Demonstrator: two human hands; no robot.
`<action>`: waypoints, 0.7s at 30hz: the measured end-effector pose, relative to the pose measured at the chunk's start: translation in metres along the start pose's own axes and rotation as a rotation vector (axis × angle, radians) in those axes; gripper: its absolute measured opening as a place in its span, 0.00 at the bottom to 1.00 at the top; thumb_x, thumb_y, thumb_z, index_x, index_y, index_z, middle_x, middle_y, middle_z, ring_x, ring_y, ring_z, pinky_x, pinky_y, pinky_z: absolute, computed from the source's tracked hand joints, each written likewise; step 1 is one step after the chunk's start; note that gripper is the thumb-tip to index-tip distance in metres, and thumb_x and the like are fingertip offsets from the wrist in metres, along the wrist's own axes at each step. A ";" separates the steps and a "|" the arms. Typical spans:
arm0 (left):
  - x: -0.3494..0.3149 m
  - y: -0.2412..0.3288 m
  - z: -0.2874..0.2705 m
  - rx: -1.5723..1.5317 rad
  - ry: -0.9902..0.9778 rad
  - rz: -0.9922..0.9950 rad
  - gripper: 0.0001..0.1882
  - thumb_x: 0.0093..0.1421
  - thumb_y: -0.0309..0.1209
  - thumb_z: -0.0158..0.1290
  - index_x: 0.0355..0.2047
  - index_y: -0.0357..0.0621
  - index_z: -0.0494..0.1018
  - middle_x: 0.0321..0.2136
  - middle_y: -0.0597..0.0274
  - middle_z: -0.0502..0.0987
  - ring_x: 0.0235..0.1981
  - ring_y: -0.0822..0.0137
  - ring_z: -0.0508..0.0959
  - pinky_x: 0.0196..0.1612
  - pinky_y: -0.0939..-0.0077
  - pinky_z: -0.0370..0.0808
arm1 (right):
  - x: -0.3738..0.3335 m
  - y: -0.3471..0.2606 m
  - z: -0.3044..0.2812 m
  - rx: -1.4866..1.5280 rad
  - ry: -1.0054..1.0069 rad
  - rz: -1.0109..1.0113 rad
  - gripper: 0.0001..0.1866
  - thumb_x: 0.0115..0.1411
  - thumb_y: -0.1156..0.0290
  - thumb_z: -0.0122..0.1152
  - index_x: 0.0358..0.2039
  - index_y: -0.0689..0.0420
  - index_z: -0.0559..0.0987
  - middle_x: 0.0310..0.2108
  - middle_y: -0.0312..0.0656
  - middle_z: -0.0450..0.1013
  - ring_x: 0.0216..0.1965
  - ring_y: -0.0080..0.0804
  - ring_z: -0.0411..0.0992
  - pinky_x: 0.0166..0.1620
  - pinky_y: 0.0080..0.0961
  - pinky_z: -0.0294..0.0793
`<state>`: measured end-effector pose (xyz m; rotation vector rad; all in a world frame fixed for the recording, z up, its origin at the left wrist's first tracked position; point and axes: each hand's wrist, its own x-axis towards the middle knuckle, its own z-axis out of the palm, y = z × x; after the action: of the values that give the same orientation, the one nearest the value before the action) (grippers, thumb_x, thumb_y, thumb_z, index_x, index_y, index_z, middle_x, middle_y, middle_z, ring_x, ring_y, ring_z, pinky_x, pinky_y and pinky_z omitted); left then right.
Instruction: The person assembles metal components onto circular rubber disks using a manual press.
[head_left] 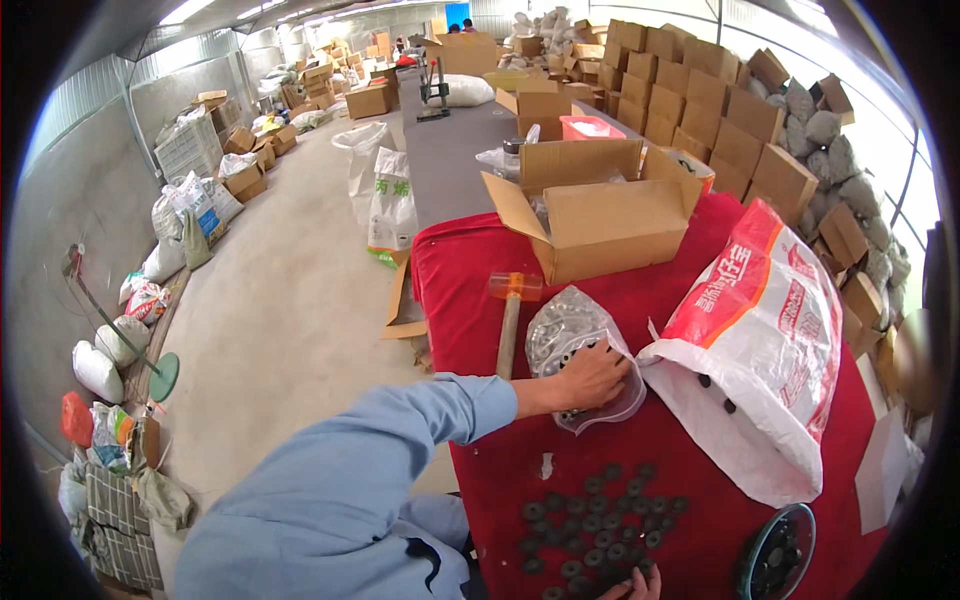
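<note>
My left hand [593,377], in a blue sleeve, reaches across to the mouth of a clear plastic bag [570,318] holding small ring-shaped pieces. Its fingers curl down at the opening, and what they grip is hidden. At the lower edge my right hand [637,587] shows only its fingertips, closed about a black ring [645,566]. Several more black rings [592,522] lie scattered beside it on the red cloth [480,440]. A large white and red woven sack [760,330] lies right of the bag, with a few dark pieces at its mouth.
A glass bowl [780,552] with dark pieces stands at the lower right. Beyond the bag are an orange-headed mallet [510,325] and an open cardboard box [615,225]. A grey table [450,165] extends beyond. Stacked cartons [690,95] line the right; filled sacks [98,372] line the left wall.
</note>
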<state>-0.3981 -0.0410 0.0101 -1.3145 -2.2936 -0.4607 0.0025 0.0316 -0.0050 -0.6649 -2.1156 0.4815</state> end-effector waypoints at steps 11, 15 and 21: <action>0.012 0.000 0.021 0.113 0.076 0.202 0.13 0.57 0.32 0.58 0.42 0.40 0.78 0.36 0.53 0.79 0.39 0.51 0.81 0.35 0.62 0.84 | -0.011 0.019 -0.001 -0.008 -0.032 0.108 0.12 0.65 0.83 0.53 0.45 0.64 0.82 0.57 0.54 0.75 0.57 0.52 0.74 0.59 0.44 0.75; 0.018 -0.024 0.026 -0.055 0.026 0.151 0.09 0.61 0.29 0.53 0.39 0.38 0.78 0.36 0.45 0.83 0.41 0.45 0.85 0.44 0.51 0.83 | -0.009 0.019 0.008 0.060 0.004 0.004 0.12 0.61 0.84 0.56 0.42 0.63 0.83 0.52 0.52 0.78 0.54 0.51 0.76 0.57 0.43 0.76; 0.023 -0.028 0.017 -0.360 0.188 -0.172 0.14 0.66 0.36 0.52 0.39 0.37 0.78 0.36 0.35 0.81 0.42 0.37 0.81 0.45 0.44 0.78 | -0.005 0.008 0.001 0.123 0.053 0.067 0.12 0.58 0.84 0.57 0.41 0.61 0.84 0.48 0.49 0.79 0.53 0.50 0.75 0.56 0.44 0.75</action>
<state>-0.4358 -0.0297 0.0062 -1.1723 -2.2418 -1.0503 0.0061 0.0351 -0.0130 -0.6712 -2.0015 0.6195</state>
